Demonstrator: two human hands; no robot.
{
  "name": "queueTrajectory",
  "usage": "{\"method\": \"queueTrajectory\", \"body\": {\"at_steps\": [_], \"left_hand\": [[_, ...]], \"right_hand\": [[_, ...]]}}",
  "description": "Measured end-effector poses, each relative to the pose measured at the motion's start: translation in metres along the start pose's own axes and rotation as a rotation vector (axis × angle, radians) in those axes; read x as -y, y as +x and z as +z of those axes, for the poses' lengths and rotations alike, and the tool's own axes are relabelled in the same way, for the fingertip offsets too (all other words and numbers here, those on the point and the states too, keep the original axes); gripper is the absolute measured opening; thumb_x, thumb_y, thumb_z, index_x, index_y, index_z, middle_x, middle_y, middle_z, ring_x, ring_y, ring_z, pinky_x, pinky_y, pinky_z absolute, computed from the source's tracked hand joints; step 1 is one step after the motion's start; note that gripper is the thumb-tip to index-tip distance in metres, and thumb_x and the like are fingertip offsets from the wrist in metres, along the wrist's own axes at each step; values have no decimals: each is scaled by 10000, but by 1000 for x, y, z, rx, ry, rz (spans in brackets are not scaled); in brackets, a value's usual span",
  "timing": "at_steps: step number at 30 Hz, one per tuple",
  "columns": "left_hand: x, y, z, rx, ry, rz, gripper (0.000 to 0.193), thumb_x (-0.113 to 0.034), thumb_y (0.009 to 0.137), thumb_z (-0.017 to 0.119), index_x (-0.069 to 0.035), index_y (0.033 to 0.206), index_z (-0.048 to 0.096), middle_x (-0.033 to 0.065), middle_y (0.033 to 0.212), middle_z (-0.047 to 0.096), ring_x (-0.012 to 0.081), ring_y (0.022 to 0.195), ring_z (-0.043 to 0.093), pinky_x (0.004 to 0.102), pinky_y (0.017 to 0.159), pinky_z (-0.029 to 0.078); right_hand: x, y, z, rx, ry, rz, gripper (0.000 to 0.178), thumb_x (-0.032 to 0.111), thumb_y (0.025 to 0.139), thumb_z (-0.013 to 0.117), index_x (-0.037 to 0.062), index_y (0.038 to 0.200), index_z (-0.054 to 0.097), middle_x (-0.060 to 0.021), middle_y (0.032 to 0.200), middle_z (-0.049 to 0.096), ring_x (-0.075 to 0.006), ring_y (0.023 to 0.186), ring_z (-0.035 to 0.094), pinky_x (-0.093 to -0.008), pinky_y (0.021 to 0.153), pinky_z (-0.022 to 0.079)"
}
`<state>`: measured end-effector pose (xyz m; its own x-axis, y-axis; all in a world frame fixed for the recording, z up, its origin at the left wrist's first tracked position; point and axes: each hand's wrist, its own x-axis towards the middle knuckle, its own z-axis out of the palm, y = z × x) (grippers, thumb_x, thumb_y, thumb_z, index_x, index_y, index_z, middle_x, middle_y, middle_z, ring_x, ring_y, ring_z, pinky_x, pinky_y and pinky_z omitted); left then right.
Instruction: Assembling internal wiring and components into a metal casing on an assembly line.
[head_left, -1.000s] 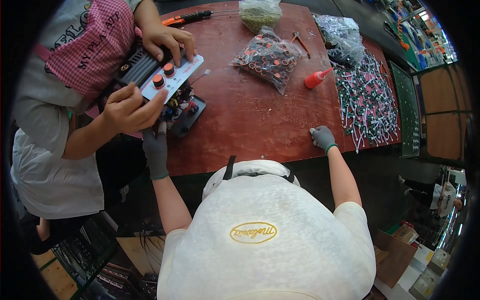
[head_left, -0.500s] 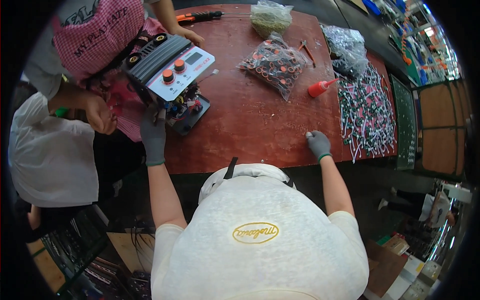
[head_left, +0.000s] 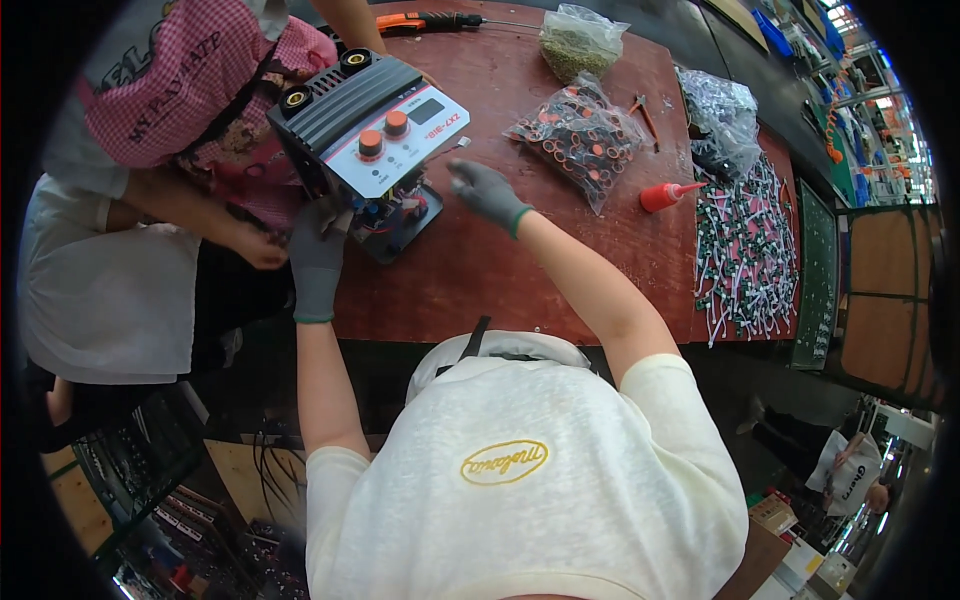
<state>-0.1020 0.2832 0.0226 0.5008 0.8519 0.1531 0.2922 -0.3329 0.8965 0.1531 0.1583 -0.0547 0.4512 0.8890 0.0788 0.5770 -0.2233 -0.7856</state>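
Note:
A welding machine (head_left: 400, 140) with a ribbed grey cover, a white front panel and two orange knobs stands tilted at the table's left, its inner wiring exposed on the near side. My left hand (head_left: 317, 255), in a grey glove, grips its near left edge; some fingers are hidden behind it. My right hand (head_left: 488, 192), gloved too, hovers right of the machine near a small white plug (head_left: 462, 142). Motion smears its fingertips, so whether they hold anything is unclear. A co-worker's hand (head_left: 258, 247) is close to my left hand, and that person's other arm reaches behind the machine.
On the red table (head_left: 560, 270) lie an orange electric screwdriver (head_left: 430, 21), a bag of small greenish parts (head_left: 580, 50), a bag of black-and-orange knobs (head_left: 585, 140), orange-handled pliers (head_left: 646, 120) and a red bottle (head_left: 668, 196). Many white-wired connectors (head_left: 745, 260) cover the right side.
My right hand has swung left from the table's right front to beside the machine. The left hand keeps its hold. The whole view has shifted slightly.

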Motion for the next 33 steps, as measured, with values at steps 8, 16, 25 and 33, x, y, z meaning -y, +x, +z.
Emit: {"method": "queueTrajectory", "body": {"at_steps": [8,16,25,33], "left_hand": [[-12,-5,4,-11,293,46,308,-130,847,674,14,1106,586,152,1047,648,239,979,633,330,826,488],[-23,7,-5,33,300,43,287,-141,841,668,6,1078,603,177,1017,637,277,926,642,341,788,500],[-49,15,-7,319,-199,-174,284,-152,870,637,23,1087,583,52,948,629,120,894,587,258,768,473],[-55,-16,38,575,-424,-420,212,-228,877,651,-39,964,614,7,820,631,66,707,601,212,628,483]], "right_hand": [[20,51,24,307,500,278,275,64,879,512,50,1127,628,-147,1044,668,-213,974,614,-343,839,483],[-21,52,27,267,-381,-553,216,84,874,550,43,1063,645,-161,983,669,-243,940,627,-362,793,494],[49,-42,-67,367,367,207,216,148,931,550,-41,993,634,-87,780,627,-129,732,556,-295,683,463],[36,-121,-95,213,634,506,265,170,947,540,-63,1018,644,-58,816,649,-97,696,582,-268,652,494]]}}
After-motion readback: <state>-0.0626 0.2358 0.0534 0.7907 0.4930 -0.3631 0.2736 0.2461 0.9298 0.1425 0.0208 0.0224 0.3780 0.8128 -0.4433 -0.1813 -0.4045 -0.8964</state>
